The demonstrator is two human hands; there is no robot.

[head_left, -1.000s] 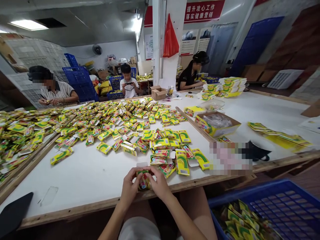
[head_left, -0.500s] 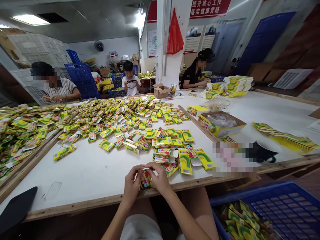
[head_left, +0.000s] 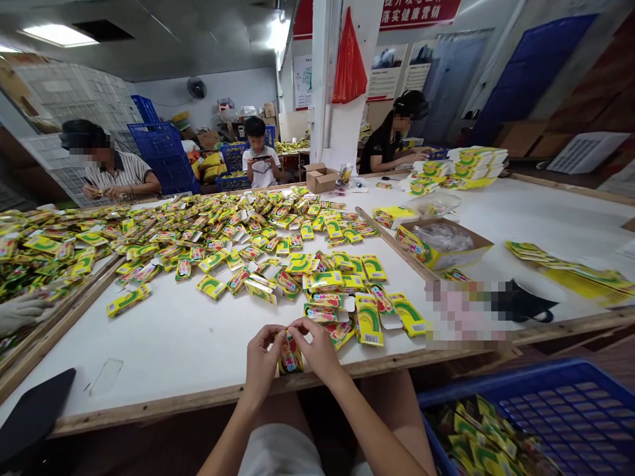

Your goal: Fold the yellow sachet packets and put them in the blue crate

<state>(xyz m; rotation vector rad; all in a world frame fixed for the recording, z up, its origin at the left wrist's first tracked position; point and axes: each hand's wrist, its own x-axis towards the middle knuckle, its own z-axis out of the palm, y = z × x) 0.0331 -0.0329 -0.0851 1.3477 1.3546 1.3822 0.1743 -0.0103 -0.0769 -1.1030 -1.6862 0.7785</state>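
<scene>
My left hand (head_left: 261,363) and my right hand (head_left: 317,350) hold one small yellow and red packet box (head_left: 289,357) between them at the near edge of the white table (head_left: 178,337). Both hands have their fingers pinched on the box's top end, thumbs meeting above it. Just beyond my right hand lie more flat yellow and green packet boxes (head_left: 368,318). A big spread of the same boxes (head_left: 238,231) covers the middle of the table.
A blue crate (head_left: 560,410) with packets stands at my lower right. An open carton (head_left: 441,246) and a wooden slat (head_left: 391,246) lie right of the pile. Other people sit at the far side. A gloved hand (head_left: 22,311) rests at the left edge.
My thumbs have closed over the box's top end, where a white flap stood up a second ago. A gloved hand has come in at the left. The view shifted slightly.
</scene>
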